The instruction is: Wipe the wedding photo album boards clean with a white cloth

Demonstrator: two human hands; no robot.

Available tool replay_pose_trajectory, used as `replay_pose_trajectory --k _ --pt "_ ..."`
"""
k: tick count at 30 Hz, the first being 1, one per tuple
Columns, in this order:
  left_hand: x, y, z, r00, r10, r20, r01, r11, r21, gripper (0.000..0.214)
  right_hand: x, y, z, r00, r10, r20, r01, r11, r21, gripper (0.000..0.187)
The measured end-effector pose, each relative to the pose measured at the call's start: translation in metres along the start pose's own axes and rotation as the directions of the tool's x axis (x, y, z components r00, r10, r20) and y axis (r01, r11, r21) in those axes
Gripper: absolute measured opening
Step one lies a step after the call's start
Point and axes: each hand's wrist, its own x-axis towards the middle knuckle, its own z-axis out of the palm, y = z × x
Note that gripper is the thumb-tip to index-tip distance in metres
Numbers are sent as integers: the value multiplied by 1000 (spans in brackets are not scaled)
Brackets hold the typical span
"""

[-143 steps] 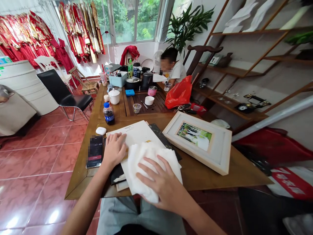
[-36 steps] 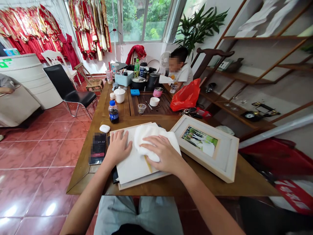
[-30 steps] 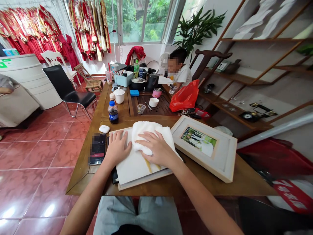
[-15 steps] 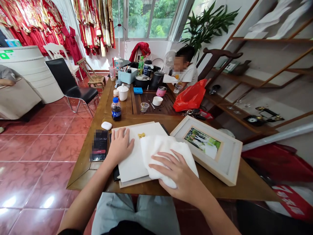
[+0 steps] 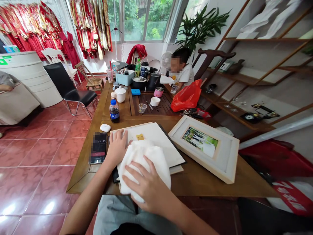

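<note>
The left hand (image 5: 117, 148) lies spread on one white rectangular board (image 5: 151, 137). The right hand (image 5: 146, 186), also spread, presses one crumpled white cloth (image 5: 144, 166) at the board's six o'clock. One pale wooden picture frame (image 5: 202, 151) lies at its three o'clock.

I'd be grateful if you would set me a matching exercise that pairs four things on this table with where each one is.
Things:
1. Left hand
2. Right hand
3. Phone
4. Framed photo

Places:
A. On the table, right of the white board
B. On the white cloth
C. Flat on the white board
D. On the table, left of the white board

Pairs: 1-C, 2-B, 3-D, 4-A
</note>
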Motion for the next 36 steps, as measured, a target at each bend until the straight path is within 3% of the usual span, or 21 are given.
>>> replay_pose_trajectory --k 3,5,9,12,15,20,25,30,36 --pt "1 0 2 1000 -5 -4 5 1000 -5 55 -11 0 -7 994 -110 13 109 992 60 48" --pt "1 -1 2 1000 -12 3 12 1000 -11 54 -17 5 -14 989 -130 -67 135 988 70 44" --pt "1 -1 0 999 -14 46 15 1000 -27 55 -21 32 -37 925 -47 -378 64 997 32 38" --pt "0 1 -3 999 -29 43 32 998 -48 54 -12 66 -54 876 15 -482 -52 997 -63 39" --pt "0 3 -3 1000 -26 16 27 997 -73 51 3 104 -57 926 126 -356 -173 980 -103 36" --pt "-1 3 0 1000 -22 -14 21 998 -63 50 19 141 -43 980 156 -121 -160 987 -23 36" --pt "-1 4 -2 1000 -14 9 14 998 -57 51 22 152 -40 958 269 -102 -274 961 -38 83" --pt "0 4 -3 1000 -25 9 26 998 -55 51 21 163 -33 945 325 24 -325 946 -21 65" --pt "0 6 -4 999 -41 -3 40 998 -53 52 -5 150 -30 953 302 -3 -302 953 -12 65"
